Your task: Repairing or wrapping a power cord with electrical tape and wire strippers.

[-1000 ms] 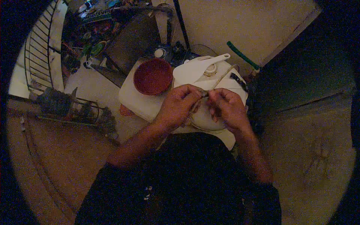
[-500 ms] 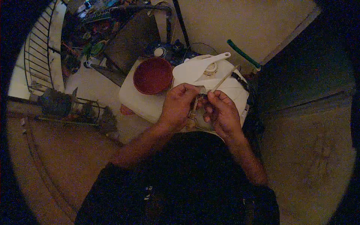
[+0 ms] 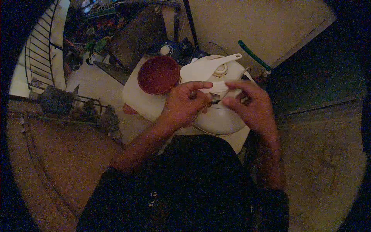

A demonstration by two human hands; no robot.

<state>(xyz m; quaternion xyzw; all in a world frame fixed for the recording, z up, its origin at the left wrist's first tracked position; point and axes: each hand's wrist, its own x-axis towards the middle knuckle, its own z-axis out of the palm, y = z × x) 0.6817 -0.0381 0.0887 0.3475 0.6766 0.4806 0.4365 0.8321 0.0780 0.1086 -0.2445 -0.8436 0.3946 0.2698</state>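
Observation:
My left hand (image 3: pixel 184 103) is closed, its thumb and fingers bent round a small dark, shiny piece (image 3: pixel 215 99) whose kind I cannot make out. Facing it, my right hand (image 3: pixel 255 106) has its thumb and forefinger around a thin pale stick (image 3: pixel 246 71), partly hidden behind the fingers. Both hands are raised over a white round lid (image 3: pixel 225 120), fingertips close together but apart. Just beyond them lies a white flat paddle with a holed handle (image 3: pixel 203 70). A dark red bowl (image 3: pixel 158 75) stands left of the lid.
A pale tabletop (image 3: pixel 130 92) carries the bowl and lid. Behind it are a blue container with a white cap (image 3: pixel 166 50) and a green tube (image 3: pixel 253 54) near the wall. A low rack (image 3: pixel 91 110) stands at the left, a dark panel (image 3: pixel 317 73) at the right.
My right hand has moved right and slightly up, away from my left hand. My left fingers have straightened somewhat. The stick shows less beyond my right fingers.

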